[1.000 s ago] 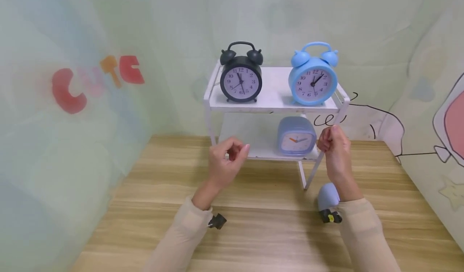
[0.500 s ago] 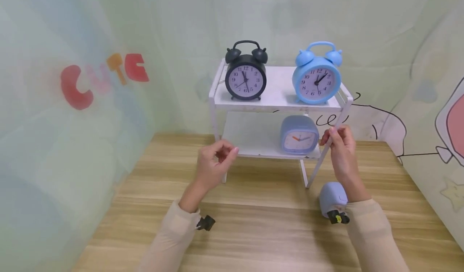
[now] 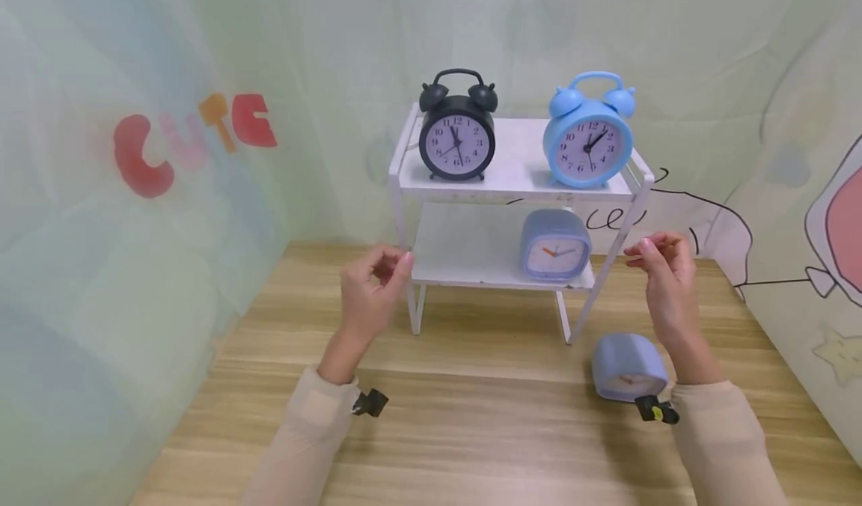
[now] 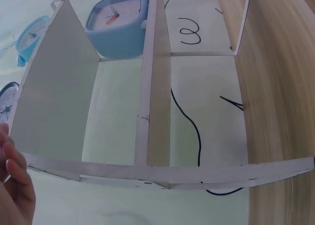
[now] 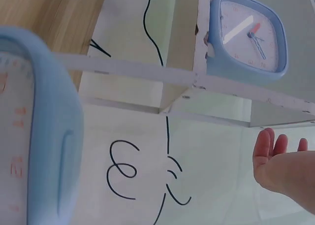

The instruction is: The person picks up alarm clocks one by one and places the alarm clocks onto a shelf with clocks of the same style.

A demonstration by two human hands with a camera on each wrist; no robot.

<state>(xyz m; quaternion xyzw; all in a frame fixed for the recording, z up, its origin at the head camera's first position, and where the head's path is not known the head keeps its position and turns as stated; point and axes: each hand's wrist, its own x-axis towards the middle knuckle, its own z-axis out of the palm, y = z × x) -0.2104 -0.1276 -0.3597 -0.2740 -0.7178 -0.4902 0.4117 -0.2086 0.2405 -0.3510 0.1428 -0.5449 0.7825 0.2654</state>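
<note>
Hands flank a white two-tier rack (image 3: 515,158) on a wood-grain bench (image 3: 471,439), seen from my distant post through head and wrist cameras. My left hand (image 3: 367,293) is raised just beside the rack's left front post, forearm slanting inward, fingers loosely bent over and thumb pointing up toward the post; it grips nothing. From the head view I cannot tell whether the thumb tip meets the post. In the left wrist view, the hand shows only partly, at the frame's edge. My right hand (image 3: 670,289) is lifted off to the right of the opposite post, apart from it, the forearm leaning toward the rack. Its thumb and softly bent fingers point inward and hold nothing; the right wrist view shows the fingertips spaced apart. Beige sleeves (image 3: 292,446) cover both forearms. On the rack's top tier stand a black twin-bell clock (image 3: 457,143), left, and a sky-blue twin-bell clock (image 3: 589,145), right. A rounded periwinkle clock (image 3: 555,244) sits at the right end of the lower tier. A similar rounded clock (image 3: 626,360) rests on the bench, near my right wrist, its dial partly visible.
</note>
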